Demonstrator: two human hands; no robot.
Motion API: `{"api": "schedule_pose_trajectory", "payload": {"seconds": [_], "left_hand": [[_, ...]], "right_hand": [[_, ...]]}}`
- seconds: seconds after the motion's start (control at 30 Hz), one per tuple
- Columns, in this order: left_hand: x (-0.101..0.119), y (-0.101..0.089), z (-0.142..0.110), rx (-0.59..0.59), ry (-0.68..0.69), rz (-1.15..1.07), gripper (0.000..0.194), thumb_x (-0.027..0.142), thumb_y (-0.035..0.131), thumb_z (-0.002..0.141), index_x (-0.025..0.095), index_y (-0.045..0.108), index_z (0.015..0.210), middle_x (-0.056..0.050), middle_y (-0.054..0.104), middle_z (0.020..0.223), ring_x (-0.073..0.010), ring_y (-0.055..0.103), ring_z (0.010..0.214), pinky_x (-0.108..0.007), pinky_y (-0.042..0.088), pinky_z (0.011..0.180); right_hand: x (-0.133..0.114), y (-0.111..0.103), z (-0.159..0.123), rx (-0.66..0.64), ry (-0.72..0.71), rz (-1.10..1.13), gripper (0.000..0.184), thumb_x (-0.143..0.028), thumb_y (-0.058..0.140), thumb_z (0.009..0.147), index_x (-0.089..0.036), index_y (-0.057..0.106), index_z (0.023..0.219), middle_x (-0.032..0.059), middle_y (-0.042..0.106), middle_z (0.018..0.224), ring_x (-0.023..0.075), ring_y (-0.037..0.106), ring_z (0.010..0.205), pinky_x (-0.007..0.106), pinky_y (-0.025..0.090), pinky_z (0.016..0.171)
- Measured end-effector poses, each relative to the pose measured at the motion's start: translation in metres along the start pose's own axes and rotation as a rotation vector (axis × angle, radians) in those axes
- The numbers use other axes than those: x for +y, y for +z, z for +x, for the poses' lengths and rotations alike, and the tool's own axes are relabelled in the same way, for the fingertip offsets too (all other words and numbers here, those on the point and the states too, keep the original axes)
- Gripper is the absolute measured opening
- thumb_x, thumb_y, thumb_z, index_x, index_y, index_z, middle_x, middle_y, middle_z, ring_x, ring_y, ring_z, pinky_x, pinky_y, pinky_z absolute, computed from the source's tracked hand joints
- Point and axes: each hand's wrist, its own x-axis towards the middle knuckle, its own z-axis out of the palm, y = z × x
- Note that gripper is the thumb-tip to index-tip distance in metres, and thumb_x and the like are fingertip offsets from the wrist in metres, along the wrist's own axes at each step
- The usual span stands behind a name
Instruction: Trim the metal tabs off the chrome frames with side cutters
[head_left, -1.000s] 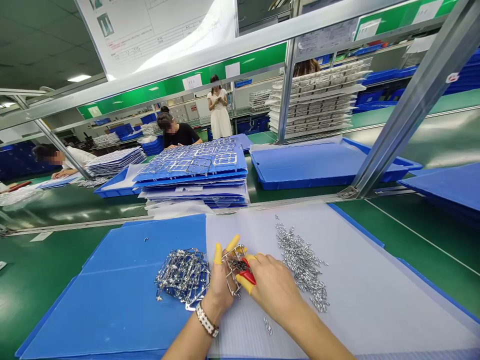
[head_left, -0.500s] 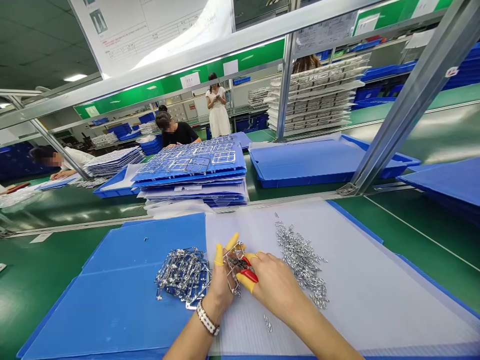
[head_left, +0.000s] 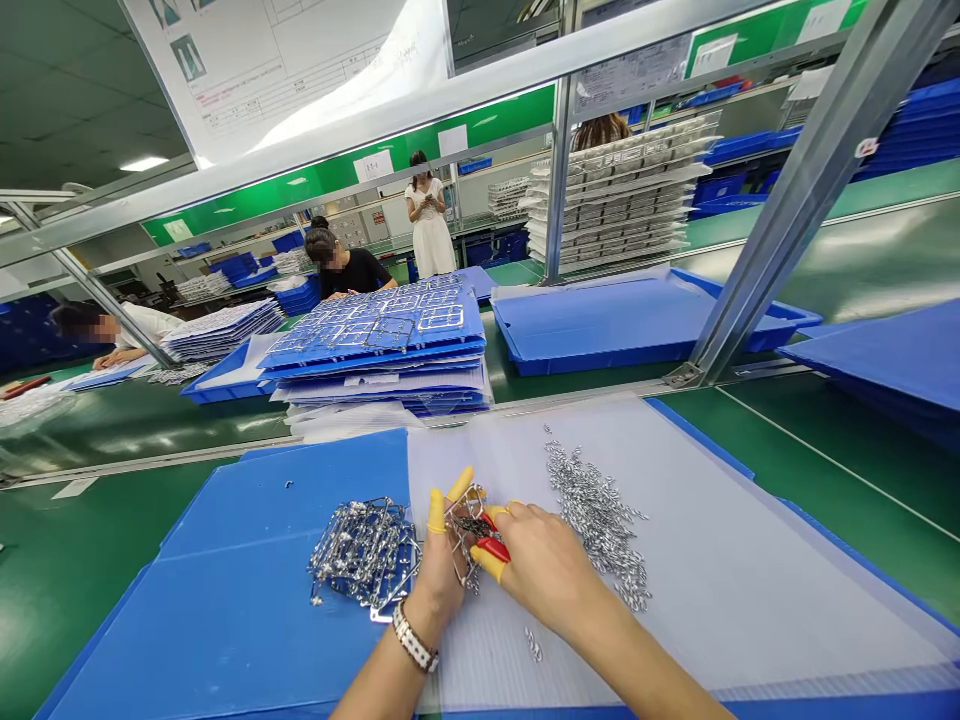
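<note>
while the left hand (head_left: 439, 578) grips a small silvery metal frame (head_left: 459, 548) upraised in its fingers, the right hand (head_left: 551, 565) is closed round a pair of red-handled pliers (head_left: 492, 549), whose metal nose reaches in at the frame; i cannot tell whether it bites on anything there. both hands wear yellow finger covers (head_left: 436, 512), and a light-and-dark bracelet (head_left: 414, 638) circles the left wrist. the frame is held over the left part of a whitish translucent sheet (head_left: 720, 560), between two heaps: a tangled pile of similar frames (head_left: 360, 555) on the blue sheet (head_left: 225, 610) to the left, and a scatter of small shiny metal pieces (head_left: 596, 520) to the right. a few loose pieces (head_left: 533, 645) lie nearer, by the right forearm. beyond stand a frame-topped stack of sheets (head_left: 375, 385) and a blue tray (head_left: 607, 355).
</note>
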Motion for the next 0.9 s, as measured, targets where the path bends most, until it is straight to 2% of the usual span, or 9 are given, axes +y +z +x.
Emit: {"api": "schedule_pose_trajectory", "payload": {"seconds": [0.17, 0.33, 0.57, 0.9], "left_hand": [[-0.003, -0.005, 0.003, 0.005, 0.012, 0.017, 0.059, 0.06, 0.046, 0.082, 0.018, 0.061, 0.119, -0.011, 0.065, 0.107, -0.023, 0.059, 0.097, -0.032, 0.044, 0.082], [-0.003, -0.007, 0.001, -0.017, 0.0, -0.041, 0.046, 0.044, 0.059, 0.08, 0.021, 0.061, 0.119, -0.01, 0.065, 0.109, -0.0234, 0.059, 0.101, -0.033, 0.045, 0.084], [0.003, 0.001, -0.004, -0.032, -0.081, -0.083, 0.058, 0.061, 0.05, 0.078, 0.017, 0.064, 0.114, -0.012, 0.066, 0.109, -0.0274, 0.056, 0.109, -0.037, 0.042, 0.093], [-0.004, -0.003, -0.002, -0.015, 0.016, 0.037, 0.048, 0.054, 0.05, 0.082, 0.02, 0.066, 0.112, -0.009, 0.065, 0.115, -0.0246, 0.053, 0.114, -0.034, 0.038, 0.098]], "right_hand": [[-0.002, 0.004, 0.0, 0.034, 0.012, -0.092, 0.02, -0.032, 0.055, 0.083, -0.019, 0.065, 0.095, 0.0099, 0.066, 0.089, 0.0242, 0.062, 0.084, 0.032, 0.041, 0.069], [0.01, 0.005, 0.0, 0.076, 0.036, -0.123, 0.022, -0.035, 0.054, 0.083, -0.019, 0.063, 0.094, 0.0092, 0.066, 0.089, 0.0257, 0.061, 0.086, 0.034, 0.041, 0.071], [0.019, 0.004, 0.004, 0.062, 0.076, -0.13, 0.025, -0.037, 0.052, 0.084, -0.018, 0.063, 0.096, 0.01, 0.066, 0.091, 0.0252, 0.061, 0.087, 0.034, 0.04, 0.072], [0.019, 0.006, 0.004, 0.075, 0.056, -0.128, 0.024, -0.037, 0.05, 0.085, -0.019, 0.063, 0.091, 0.0089, 0.066, 0.086, 0.023, 0.062, 0.08, 0.031, 0.041, 0.066]]}}
